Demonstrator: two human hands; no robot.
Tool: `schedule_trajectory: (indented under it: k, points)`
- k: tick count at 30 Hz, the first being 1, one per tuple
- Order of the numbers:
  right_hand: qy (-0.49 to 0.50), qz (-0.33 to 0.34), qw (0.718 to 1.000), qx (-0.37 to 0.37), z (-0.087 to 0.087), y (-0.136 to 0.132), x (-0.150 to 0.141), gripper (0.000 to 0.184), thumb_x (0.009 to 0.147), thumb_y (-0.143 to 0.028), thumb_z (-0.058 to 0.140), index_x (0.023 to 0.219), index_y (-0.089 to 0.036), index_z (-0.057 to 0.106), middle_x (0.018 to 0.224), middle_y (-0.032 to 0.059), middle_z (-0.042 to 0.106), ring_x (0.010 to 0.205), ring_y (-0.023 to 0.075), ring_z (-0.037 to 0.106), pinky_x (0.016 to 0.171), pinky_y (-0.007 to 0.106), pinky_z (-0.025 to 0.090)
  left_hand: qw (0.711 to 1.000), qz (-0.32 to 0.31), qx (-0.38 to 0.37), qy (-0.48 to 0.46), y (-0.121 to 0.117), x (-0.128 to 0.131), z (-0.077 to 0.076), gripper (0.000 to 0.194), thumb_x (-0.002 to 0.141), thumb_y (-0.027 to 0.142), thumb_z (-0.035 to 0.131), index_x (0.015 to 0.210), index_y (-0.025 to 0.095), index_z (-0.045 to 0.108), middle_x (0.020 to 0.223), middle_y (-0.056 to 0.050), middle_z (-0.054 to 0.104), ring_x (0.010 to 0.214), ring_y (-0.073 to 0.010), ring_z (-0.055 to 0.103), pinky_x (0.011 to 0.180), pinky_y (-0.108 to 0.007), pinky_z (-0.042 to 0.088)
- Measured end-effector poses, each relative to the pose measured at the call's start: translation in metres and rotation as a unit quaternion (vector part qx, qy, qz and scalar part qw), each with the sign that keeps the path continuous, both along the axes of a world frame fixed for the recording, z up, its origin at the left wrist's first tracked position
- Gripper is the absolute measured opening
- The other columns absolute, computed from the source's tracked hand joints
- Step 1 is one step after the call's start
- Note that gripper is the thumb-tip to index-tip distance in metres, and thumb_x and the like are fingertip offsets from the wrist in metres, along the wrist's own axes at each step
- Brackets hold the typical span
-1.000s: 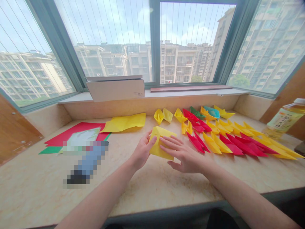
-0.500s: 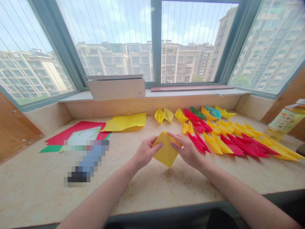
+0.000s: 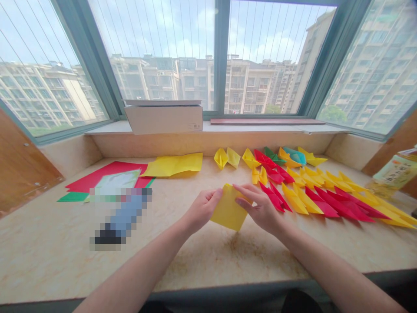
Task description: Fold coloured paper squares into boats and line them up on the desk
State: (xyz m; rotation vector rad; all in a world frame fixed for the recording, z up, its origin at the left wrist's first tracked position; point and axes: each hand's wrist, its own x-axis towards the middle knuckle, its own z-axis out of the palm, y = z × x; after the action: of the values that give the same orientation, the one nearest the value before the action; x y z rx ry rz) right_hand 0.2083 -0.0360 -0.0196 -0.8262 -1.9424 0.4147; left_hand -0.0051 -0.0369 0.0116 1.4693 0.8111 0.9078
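Note:
A folded yellow paper, roughly square, is held above the marble-patterned counter. My left hand pinches its left edge between thumb and fingers. On the other side, my right hand grips the upper right edge, thumb in front and fingers along the top. The far face of the paper is hidden. Right of my right hand stand folded red paper boats and yellow paper boats in rows.
Yellow sheets and red sheets lie at the back left, near a pixelated object. A white box sits on the window ledge. A labelled bottle stands far right; the counter's front edge runs below my arms.
The yellow paper has turned slightly in my hands, its lower corner shifting right. My left thumb has moved up toward the top corner. The whole view has shifted a little.

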Motion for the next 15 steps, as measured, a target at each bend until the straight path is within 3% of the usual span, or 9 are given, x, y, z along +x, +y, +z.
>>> schedule_trajectory:
  k: [5,12,15]
  points:
    - [-0.013,-0.023,0.999,0.032,0.004,-0.004,-0.004,0.038,0.098,-0.029,0.058,0.136,-0.029,0.058,0.116,0.0073,0.066,0.106,0.0231,0.064,0.088,0.036,0.056,0.973,0.084,0.183,0.109,-0.002,0.001,0.002,0.047,0.097,0.053,0.042,0.078,0.015,0.06,0.069,0.0,0.057,0.062,-0.013,0.049,0.056,-0.023,0.035]
    - [0.026,-0.059,0.996,0.057,0.008,-0.005,-0.009,0.025,0.095,-0.031,0.063,0.119,-0.027,0.065,0.116,0.0072,0.063,0.108,0.0242,0.062,0.092,0.037,0.054,0.95,0.099,0.248,0.162,-0.003,-0.001,0.004,0.043,0.101,0.045,0.04,0.087,0.014,0.066,0.07,-0.001,0.062,0.063,-0.0138,0.054,0.058,-0.023,0.04]
    - [0.047,-0.066,0.996,0.038,0.007,-0.004,-0.01,0.021,0.095,-0.032,0.064,0.115,-0.027,0.066,0.111,0.0054,0.064,0.102,0.0221,0.064,0.086,0.034,0.056,0.94,0.095,0.282,0.167,-0.006,0.001,0.001,0.045,0.103,0.04,0.033,0.107,0.013,0.067,0.089,-0.007,0.072,0.074,-0.0176,0.064,0.069,-0.027,0.049]
